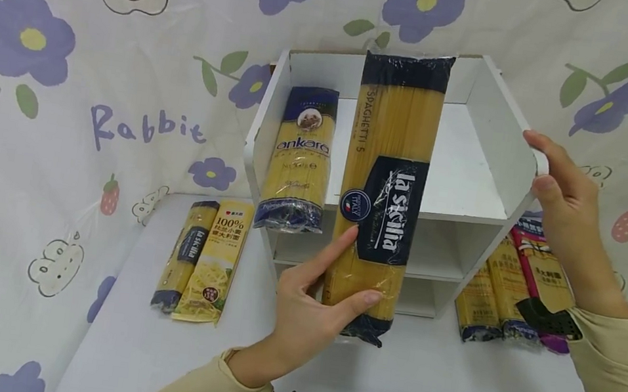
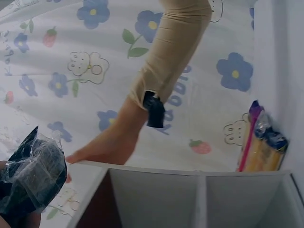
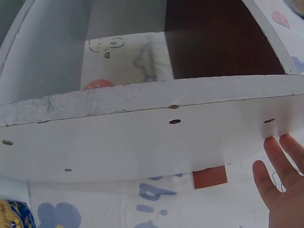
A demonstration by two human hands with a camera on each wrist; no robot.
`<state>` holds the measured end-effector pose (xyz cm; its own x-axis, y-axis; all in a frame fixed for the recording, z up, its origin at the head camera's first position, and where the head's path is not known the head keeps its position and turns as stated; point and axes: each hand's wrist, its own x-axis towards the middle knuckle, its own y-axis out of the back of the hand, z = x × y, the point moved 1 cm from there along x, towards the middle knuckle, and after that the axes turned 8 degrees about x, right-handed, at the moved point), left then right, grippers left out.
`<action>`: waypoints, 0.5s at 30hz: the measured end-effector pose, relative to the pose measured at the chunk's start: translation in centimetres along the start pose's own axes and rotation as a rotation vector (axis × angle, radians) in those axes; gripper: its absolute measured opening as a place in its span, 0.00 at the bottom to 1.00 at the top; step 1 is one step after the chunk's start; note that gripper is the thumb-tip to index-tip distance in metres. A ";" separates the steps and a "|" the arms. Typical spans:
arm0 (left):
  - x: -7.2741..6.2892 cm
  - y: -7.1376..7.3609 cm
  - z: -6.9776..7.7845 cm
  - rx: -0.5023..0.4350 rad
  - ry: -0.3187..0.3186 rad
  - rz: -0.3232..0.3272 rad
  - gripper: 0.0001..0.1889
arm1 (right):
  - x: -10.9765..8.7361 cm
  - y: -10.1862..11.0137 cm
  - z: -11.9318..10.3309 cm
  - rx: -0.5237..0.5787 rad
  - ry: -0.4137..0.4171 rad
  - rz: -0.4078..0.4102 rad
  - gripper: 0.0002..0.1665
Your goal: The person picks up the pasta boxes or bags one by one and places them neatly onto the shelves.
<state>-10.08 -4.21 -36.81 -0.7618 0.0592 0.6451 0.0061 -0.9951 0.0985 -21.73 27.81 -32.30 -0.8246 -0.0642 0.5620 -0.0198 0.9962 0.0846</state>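
My left hand [image 1: 307, 311] grips the lower part of a spaghetti pack [image 1: 394, 127] labelled "la sicilia", thumb over its front. The pack stands tilted in front of a white shelf unit [image 1: 430, 215]. In the left wrist view, only the dark crinkled end of a pack [image 2: 40, 175] shows at the lower left. My right hand [image 1: 571, 210] touches the unit's right side panel near its top front corner. The right wrist view has fingertips of that hand [image 3: 285, 183] against the panel's outer face. An "ankara" pasta pack [image 1: 299, 161] lies on the top shelf, at its left side.
Left of the unit, a smaller "la sicilia" pack [image 1: 187, 255] and a yellow pasta pack [image 1: 214, 262] lie side by side on the white table [image 1: 444, 385]. Several more packs [image 1: 500, 293] lie right of the unit, partly behind my right forearm. Flower-patterned cloth [image 1: 158, 69] hangs behind.
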 end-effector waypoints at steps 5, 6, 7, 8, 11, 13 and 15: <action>-0.2 -0.7 -1.4 0.015 0.050 -0.024 0.40 | -0.1 -0.2 -0.2 -0.009 -0.033 0.012 0.31; -0.2 -0.8 -1.6 0.018 0.062 -0.029 0.40 | -0.1 -0.2 -0.2 -0.009 -0.033 0.014 0.31; -0.3 -0.9 -1.8 0.016 0.080 -0.036 0.40 | -0.1 -0.2 -0.2 -0.011 -0.031 0.015 0.31; -0.3 -1.0 -2.0 0.022 0.098 -0.039 0.40 | -0.1 -0.2 -0.2 -0.013 -0.029 0.015 0.31; -0.5 -1.2 -2.5 0.021 0.160 -0.045 0.40 | -0.1 -0.2 -0.1 -0.007 -0.018 0.008 0.31; -0.7 -1.4 -2.6 0.016 0.196 -0.050 0.40 | -0.1 -0.1 -0.1 0.010 -0.006 0.000 0.31; -0.7 -1.5 -2.7 0.012 0.210 -0.057 0.40 | -0.1 -0.1 -0.1 0.021 0.002 -0.004 0.31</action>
<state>-11.31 -2.99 -39.50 -0.8795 0.0963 0.4660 -0.0340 -0.9895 0.1403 -21.61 27.76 -32.28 -0.8236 -0.0682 0.5631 -0.0352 0.9970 0.0693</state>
